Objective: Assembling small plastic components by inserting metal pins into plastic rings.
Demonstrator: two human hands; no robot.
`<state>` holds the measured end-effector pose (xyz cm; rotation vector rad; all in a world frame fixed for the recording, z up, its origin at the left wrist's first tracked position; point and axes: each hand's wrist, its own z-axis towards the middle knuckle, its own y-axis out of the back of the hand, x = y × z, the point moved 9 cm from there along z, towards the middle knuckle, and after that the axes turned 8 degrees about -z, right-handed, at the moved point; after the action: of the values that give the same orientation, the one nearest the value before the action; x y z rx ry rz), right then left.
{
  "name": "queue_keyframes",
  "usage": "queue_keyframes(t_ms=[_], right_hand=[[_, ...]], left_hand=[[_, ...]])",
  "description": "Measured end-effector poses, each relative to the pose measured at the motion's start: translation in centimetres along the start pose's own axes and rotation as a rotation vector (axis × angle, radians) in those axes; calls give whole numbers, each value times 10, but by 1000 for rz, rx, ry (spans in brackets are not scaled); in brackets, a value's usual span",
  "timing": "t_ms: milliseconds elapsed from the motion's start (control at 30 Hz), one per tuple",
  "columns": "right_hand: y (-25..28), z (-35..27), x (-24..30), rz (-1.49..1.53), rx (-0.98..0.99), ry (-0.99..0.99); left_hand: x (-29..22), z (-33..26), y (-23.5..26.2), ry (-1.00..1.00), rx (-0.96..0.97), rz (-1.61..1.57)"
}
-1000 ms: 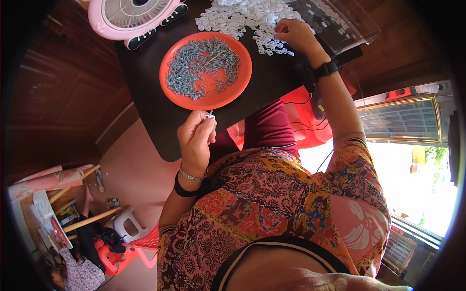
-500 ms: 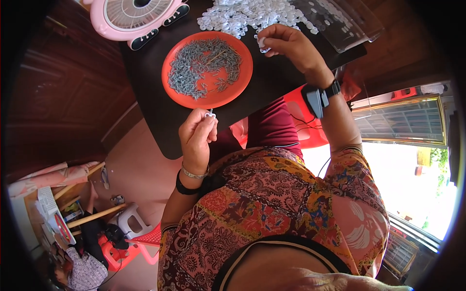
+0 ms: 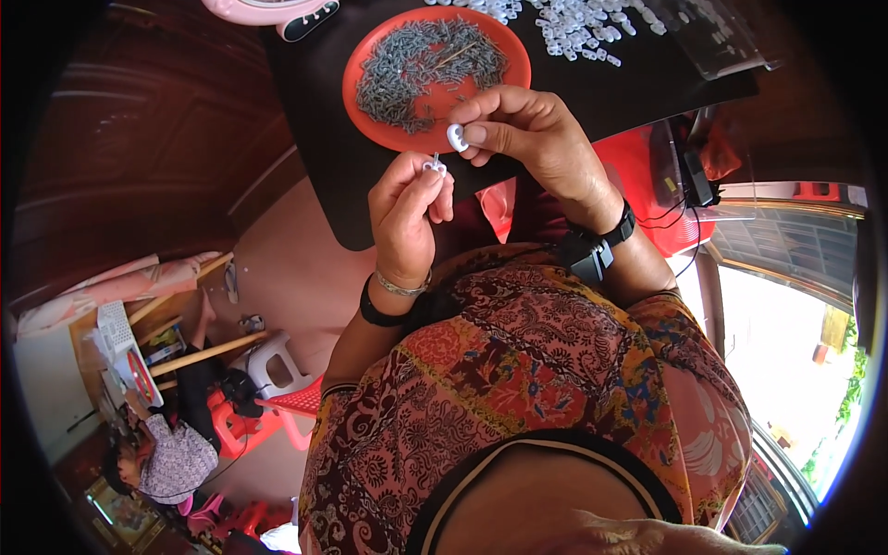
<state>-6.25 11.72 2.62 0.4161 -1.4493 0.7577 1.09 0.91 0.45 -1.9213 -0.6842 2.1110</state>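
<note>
My left hand (image 3: 405, 213) pinches a small white plastic piece with a metal pin (image 3: 433, 166) between thumb and fingers, over the near edge of the black table (image 3: 324, 111). My right hand (image 3: 532, 139) holds another small white plastic piece (image 3: 457, 137) at its fingertips, close to the left hand's piece. Just beyond both hands lies an orange plate (image 3: 365, 69) heaped with small grey metal parts (image 3: 425, 65). Farther back a pile of white plastic pieces (image 3: 578, 23) is spread on the table.
A pink and white round device (image 3: 277, 11) stands at the table's far left. A clear plastic sheet (image 3: 717, 37) lies at the far right. Red plastic stools (image 3: 287, 402) stand on the floor at lower left, where another person (image 3: 171, 453) sits.
My right hand came back from the white pile with a white piece and now meets the left hand over the table's near edge. The view has shifted closer to the hands.
</note>
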Motion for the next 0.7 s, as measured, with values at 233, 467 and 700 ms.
queue_keyframes(t_ms=[233, 467, 700], right_hand=[[-13, -5, -10, 48, 67, -38], [-17, -5, -13, 56, 108, -37], [-18, -6, -11, 149, 115, -58]], left_hand=[[-6, 0, -3, -68, 21, -17], [-9, -2, -5, -90, 53, -37], [-18, -5, -12, -148, 122, -37]])
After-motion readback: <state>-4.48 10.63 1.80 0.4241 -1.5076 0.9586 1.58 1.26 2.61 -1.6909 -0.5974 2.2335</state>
